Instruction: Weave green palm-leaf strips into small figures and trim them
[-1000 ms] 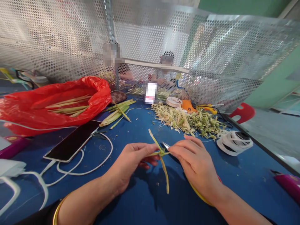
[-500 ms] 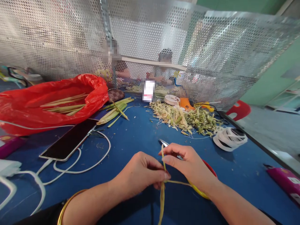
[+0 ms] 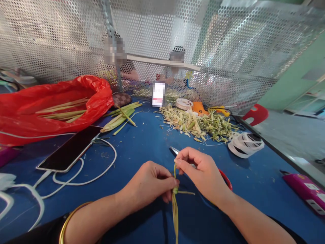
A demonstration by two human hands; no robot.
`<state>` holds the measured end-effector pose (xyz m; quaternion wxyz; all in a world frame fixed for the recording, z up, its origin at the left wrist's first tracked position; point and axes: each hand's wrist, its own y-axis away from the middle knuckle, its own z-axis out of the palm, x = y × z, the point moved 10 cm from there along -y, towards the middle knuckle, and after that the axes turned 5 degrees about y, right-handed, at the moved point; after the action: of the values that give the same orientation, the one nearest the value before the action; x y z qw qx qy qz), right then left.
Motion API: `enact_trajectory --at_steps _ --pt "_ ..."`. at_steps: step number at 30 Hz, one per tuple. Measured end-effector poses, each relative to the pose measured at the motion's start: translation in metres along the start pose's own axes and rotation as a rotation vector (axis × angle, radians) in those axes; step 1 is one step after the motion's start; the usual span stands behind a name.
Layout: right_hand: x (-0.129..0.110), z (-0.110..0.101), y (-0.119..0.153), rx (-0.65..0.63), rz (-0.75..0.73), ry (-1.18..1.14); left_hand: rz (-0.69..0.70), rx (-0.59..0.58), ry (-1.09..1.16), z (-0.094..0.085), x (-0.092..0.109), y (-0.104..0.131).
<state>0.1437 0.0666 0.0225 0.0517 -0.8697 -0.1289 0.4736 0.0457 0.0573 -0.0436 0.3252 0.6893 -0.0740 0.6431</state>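
Long yellow-green plant strips point(image 3: 175, 217) hang down between my hands, with a small knot-like lump just below my left fingertips and one thin end sticking out to the right. My left hand point(image 3: 154, 183) pinches the strips at that lump between thumb and fingers. Above it, my right hand point(image 3: 200, 173) is closed on the upper end of a strip. Scissors point(image 3: 174, 151) lie on the table beneath my right hand; their blade tip and part of a red handle show, and the rest is covered.
On the blue table point(image 3: 142, 145) lie a phone point(image 3: 69, 149) with white cables, leaf strips point(image 3: 119, 120), a pile of scraps point(image 3: 198, 123) and a white ribbon roll point(image 3: 245, 145). A red plastic bag point(image 3: 101, 98) holds more strips. People sit behind the perforated metal screen point(image 3: 152, 37).
My right fingers have shifted down to the top of the strip, so less of it sticks up. The side end now points freely to the right. The view has moved slightly.
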Motion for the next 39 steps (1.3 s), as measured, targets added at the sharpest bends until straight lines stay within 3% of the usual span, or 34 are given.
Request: enact_trajectory --at_steps 5,9,14,22,27,33,39 --pt "-0.042 -0.011 0.017 0.209 -0.362 0.340 0.014 0.087 0.033 -0.010 0.005 -0.002" --pt "-0.065 -0.003 0.033 0.250 -0.588 0.432 0.118 0.231 0.143 -0.027 0.012 0.000" --pt "-0.067 0.004 0.034 0.261 -0.602 0.492 0.115 0.297 0.219 -0.034 0.011 0.002" --pt "-0.064 0.004 0.031 0.290 -0.595 0.597 0.050 0.135 0.435 -0.020 0.009 0.003" --pt "-0.063 0.005 0.030 0.281 -0.599 0.622 0.037 0.115 0.411 -0.019 0.007 0.003" --pt "-0.063 0.019 0.036 0.213 -0.663 0.735 0.049 0.129 0.445 -0.019 0.004 -0.001" --pt "-0.071 0.042 0.049 0.158 -0.834 0.924 0.028 0.116 0.489 -0.016 0.003 -0.001"
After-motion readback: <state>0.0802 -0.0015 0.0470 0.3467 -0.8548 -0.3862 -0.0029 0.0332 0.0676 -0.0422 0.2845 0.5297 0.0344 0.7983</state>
